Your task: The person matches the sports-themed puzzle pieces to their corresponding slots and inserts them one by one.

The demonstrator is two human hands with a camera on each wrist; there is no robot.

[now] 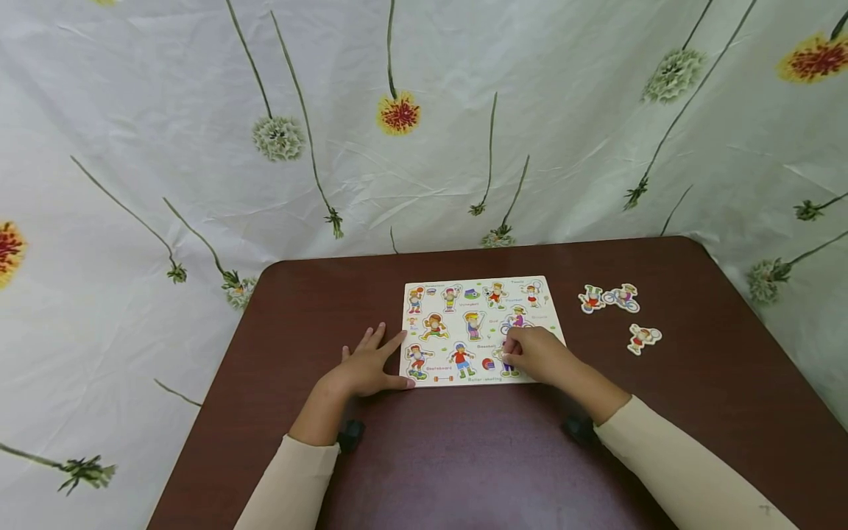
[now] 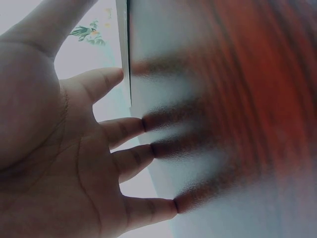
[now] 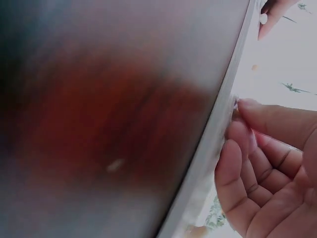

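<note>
A white peg-style puzzle board (image 1: 480, 292) printed with sports figures lies flat on the table. My left hand (image 1: 366, 370) is spread at its left side, with the thumb and index finger against the edge. In the left wrist view the other left fingertips rest on the tabletop. Over the board's lower right corner, my right hand (image 1: 539, 355) pinches a small figure puzzle piece (image 1: 509, 370) between thumb and curled fingers. The hand covers much of that piece, so I cannot tell how it sits in its slot. Close above it is the cyclist figure (image 1: 517, 319).
To the right of the board lie three loose pieces: a figure in red and green (image 1: 592, 299), a cyclist piece (image 1: 623, 297) touching or nearly touching it, and a racket player (image 1: 643, 338). The dark brown table (image 1: 318, 294) meets a flowered white cloth (image 1: 437, 184) behind.
</note>
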